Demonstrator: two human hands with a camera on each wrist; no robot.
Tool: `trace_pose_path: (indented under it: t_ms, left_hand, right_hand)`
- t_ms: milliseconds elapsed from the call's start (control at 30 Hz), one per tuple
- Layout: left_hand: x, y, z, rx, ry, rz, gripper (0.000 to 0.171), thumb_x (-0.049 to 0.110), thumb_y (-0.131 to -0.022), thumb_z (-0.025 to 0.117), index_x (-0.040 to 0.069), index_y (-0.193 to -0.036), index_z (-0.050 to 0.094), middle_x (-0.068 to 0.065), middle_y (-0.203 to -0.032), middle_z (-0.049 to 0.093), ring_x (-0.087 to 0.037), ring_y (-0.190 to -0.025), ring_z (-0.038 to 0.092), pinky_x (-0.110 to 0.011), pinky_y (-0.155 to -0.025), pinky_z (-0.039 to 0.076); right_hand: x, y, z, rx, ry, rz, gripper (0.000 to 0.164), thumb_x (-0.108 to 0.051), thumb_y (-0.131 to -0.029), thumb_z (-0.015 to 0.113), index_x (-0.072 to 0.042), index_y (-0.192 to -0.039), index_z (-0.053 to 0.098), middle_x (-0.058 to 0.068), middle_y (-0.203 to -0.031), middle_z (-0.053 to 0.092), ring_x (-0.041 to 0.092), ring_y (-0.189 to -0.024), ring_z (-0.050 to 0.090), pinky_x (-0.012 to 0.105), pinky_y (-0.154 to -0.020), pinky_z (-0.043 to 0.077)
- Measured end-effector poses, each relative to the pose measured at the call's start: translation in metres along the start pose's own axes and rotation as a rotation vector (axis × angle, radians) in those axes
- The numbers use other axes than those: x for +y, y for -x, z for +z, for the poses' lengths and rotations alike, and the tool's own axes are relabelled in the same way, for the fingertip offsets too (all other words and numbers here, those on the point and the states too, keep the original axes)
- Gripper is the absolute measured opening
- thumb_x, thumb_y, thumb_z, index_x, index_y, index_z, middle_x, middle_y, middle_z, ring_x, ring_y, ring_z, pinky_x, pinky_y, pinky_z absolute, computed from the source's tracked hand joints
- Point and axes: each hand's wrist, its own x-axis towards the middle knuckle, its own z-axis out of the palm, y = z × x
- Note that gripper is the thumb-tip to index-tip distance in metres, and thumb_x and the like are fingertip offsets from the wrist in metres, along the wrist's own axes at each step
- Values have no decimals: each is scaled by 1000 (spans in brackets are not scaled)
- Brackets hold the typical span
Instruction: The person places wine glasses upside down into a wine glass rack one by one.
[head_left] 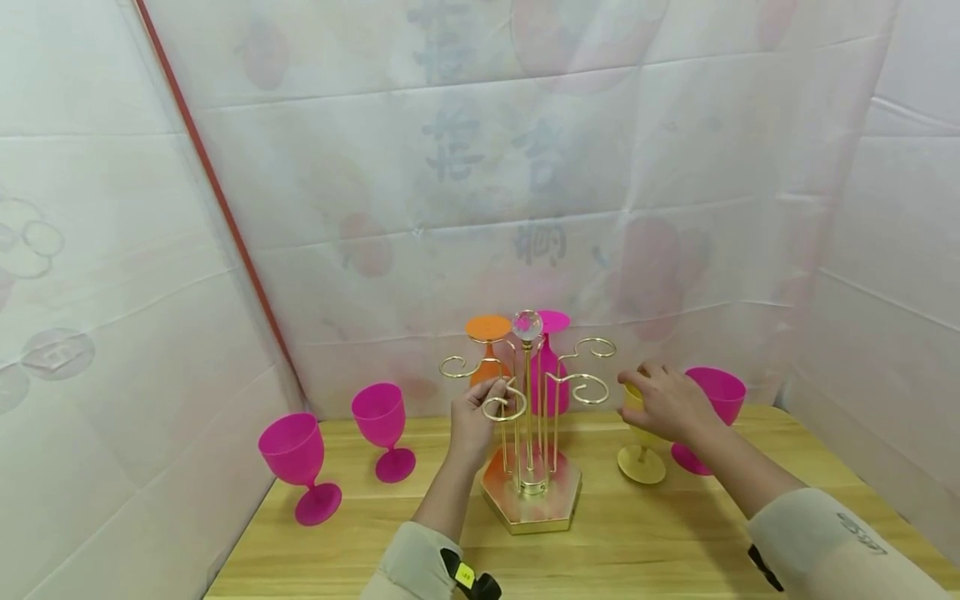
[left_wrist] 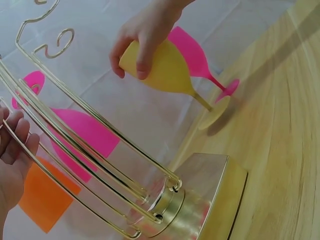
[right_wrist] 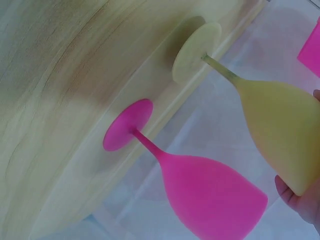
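In the centre of the head frame stands a gold rack (head_left: 534,504), with a clear ball (head_left: 527,325) on its top and curled wire arms around; the left hand (head_left: 476,421) is at the left side of this rack, its fingers bent about one of the thin wires; on the rear arms hang two goblets upside down, an orange cup (head_left: 489,365) just behind the left hand and a pink cup (head_left: 552,363) to the right of it; the right hand (head_left: 670,404), in the right half of the frame, grips a yellow cup (left_wrist: 167,72) from above, with thumb and fingers around the bowl near the rim; this cup has its foot downward, and I cannot tell if the foot touches the table (head_left: 637,542); just beside it, farther right, a second pink goblet (right_wrist: 212,192) stands upright, partly covered by the right hand in the head frame; two more pink goblets stand upright at lower left, the nearer one (head_left: 294,450) and the farther one (head_left: 380,414), apart from each other; behind everything is a pale printed cloth (head_left: 450,200), with a red strip (head_left: 201,150) slanting at upper left.
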Motion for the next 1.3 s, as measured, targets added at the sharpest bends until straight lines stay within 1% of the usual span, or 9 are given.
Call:
trace_pose_path:
  t_ms: [100,233,333,500,667,867,933,1167,1300]
  left_hand:
    - [1,0,1,19,2,5,24,14,-96,63,-7,-107,70,-29,-92,67,-22,-78,68,-30,-73,60]
    - [3,0,1,49,8,-7,24,12,-95,65,-7,-108,70,-22,-90,70,-19,-78,68,-35,-76,60]
    - [4,1,1,73,-4,-10,25,11,-94,66,-8,-110,69,-16,-90,71,-13,-74,67,-29,-72,60]
    - [5,1,2,97,-63,7,25,12,-92,69,-6,-110,70,-21,-95,70,-9,-72,63,-27,-70,59]
    - [5,3,1,109,-167,64,23,16,-91,70,-2,-106,73,-22,-95,71,-16,-80,66,-25,-71,58]
    - [4,4,0,92,-213,128,20,13,-92,69,-2,-105,72,-19,-97,71,-35,-91,66,-17,-70,54]
    - [4,4,-1,85,-225,136,19,11,-93,68,-2,-106,71,-19,-98,71,-38,-93,66,-18,-72,54]
    - [4,6,-1,70,-270,126,16,11,-92,69,2,-105,72,-17,-100,72,-32,-92,67,-18,-70,54]
    - [2,9,-3,67,-323,154,16,11,-91,70,3,-104,71,-16,-98,72,-34,-87,67,-18,-63,53]
  right_hand:
    - [-1,1,-3,-1,-21,14,45,-45,-80,74,-20,-116,66,12,-108,61,36,-92,59,51,-67,56]
    - [-3,3,-8,9,-71,38,46,-44,-79,75,-19,-116,66,12,-109,62,36,-93,59,52,-67,55]
    - [-4,4,-12,18,-120,60,48,-44,-79,76,-18,-117,65,12,-109,61,37,-92,61,52,-65,55]
    - [-1,8,-17,13,-198,109,51,-45,-80,76,-18,-121,64,12,-115,61,41,-101,60,56,-65,55]
    - [1,17,-24,13,-278,145,50,-47,-84,73,-18,-122,62,13,-120,61,41,-108,58,58,-75,54]
    - [-1,25,-33,2,-394,205,51,-50,-86,70,-19,-125,60,12,-122,60,33,-99,59,47,-71,52]
    - [-2,27,-35,2,-432,219,50,-50,-87,69,-19,-126,59,13,-125,59,34,-103,59,49,-75,51]
    - [-4,31,-40,2,-616,300,48,-42,-88,71,-17,-128,58,13,-125,59,27,-89,54,29,-63,49]
    - [-4,36,-42,-13,-693,336,50,-41,-89,71,-17,-131,57,16,-129,58,30,-102,56,26,-69,51]
